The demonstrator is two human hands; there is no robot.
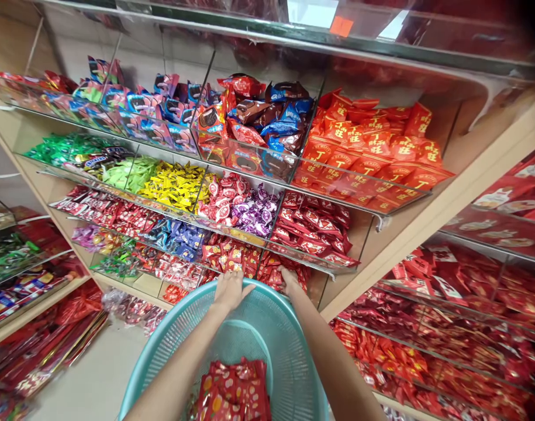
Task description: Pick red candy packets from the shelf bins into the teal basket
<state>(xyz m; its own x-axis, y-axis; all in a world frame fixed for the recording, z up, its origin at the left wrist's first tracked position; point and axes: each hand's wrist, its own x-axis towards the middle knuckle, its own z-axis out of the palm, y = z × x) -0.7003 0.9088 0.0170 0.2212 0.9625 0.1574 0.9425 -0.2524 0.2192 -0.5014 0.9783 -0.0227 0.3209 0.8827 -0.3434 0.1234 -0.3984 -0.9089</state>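
A teal plastic basket (267, 327) sits low in front of me with a heap of small red candy packets (232, 392) in its bottom. Over the basket's far rim my left hand (231, 287) reaches into a shelf bin of red candy packets (232, 257); its fingers lie together on the packets. My right hand (290, 279) reaches into the same bin further right, with its fingers buried among the red packets and hidden.
Tiered glass-fronted shelves (249, 169) hold bins of wrapped sweets: blue, green, yellow, purple and red. Large red and orange packets (372, 152) fill the upper right bin. More red packs fill shelves at the right (469, 292) and left (30, 286). Pale floor (96, 374) lies at lower left.
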